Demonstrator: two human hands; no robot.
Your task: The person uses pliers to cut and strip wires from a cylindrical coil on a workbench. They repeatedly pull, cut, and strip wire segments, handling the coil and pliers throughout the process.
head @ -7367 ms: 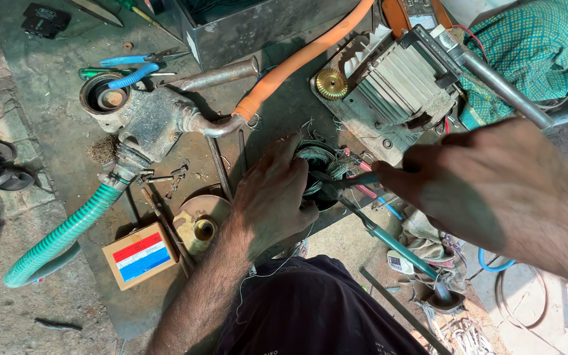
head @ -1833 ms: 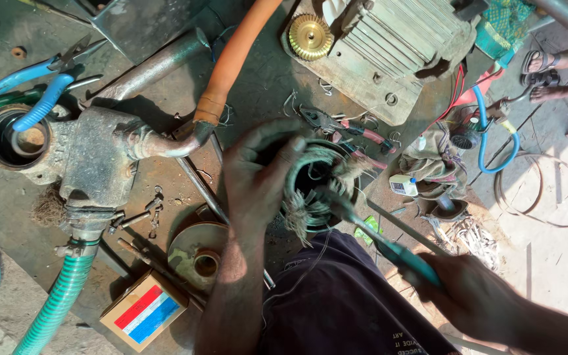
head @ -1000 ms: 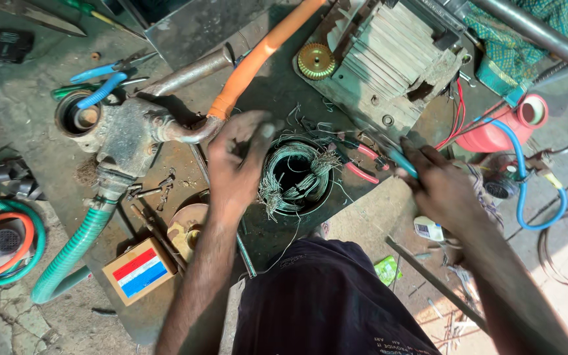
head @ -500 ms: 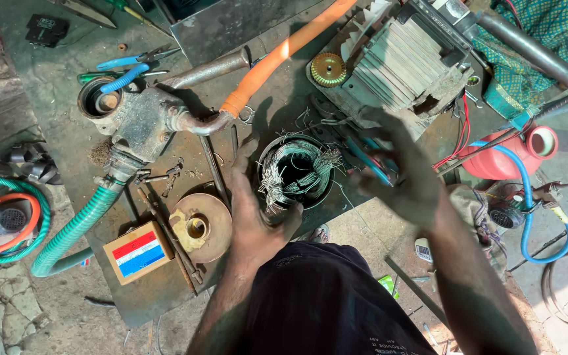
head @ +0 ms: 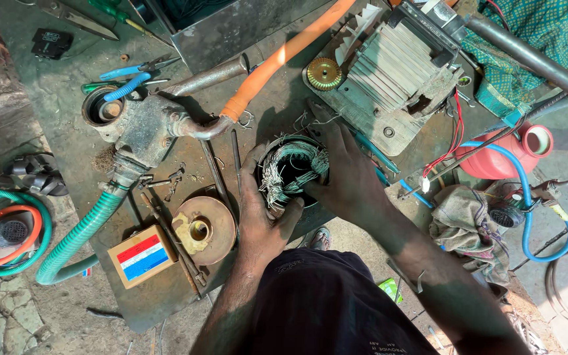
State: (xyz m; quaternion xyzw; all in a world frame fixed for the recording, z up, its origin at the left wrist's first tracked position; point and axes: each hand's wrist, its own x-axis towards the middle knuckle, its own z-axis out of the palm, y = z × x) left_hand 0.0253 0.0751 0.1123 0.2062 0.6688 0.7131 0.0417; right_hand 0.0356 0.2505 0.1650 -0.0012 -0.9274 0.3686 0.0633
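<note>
My left hand point(head: 261, 220) and right hand point(head: 350, 181), fingers closed around the wound stator point(head: 292, 172) on the tabletop point(head: 54, 131), risk snagging and tearing its loose winding wires.

The counter point(head: 54, 125) is dull grey sheet metal, stained and gritty. On it, the pump body point(head: 141, 126) looks like rough cast metal with rust and grime. The hose point(head: 73, 243) leaving it to the near left is ribbed green plastic with a slight sheen; the orange hose point(head: 277, 62) running far is smooth and matt. The winding point(head: 290, 172) between the hands is thin, shiny bare wire, tangled. The round disc point(head: 204, 229) is tarnished brassy metal. The small gear point(head: 324, 73) is bright brass. The finned motor housing point(head: 399, 66) is grey matt metal. The rag point(head: 468, 220) at right is dirty cloth.
</note>
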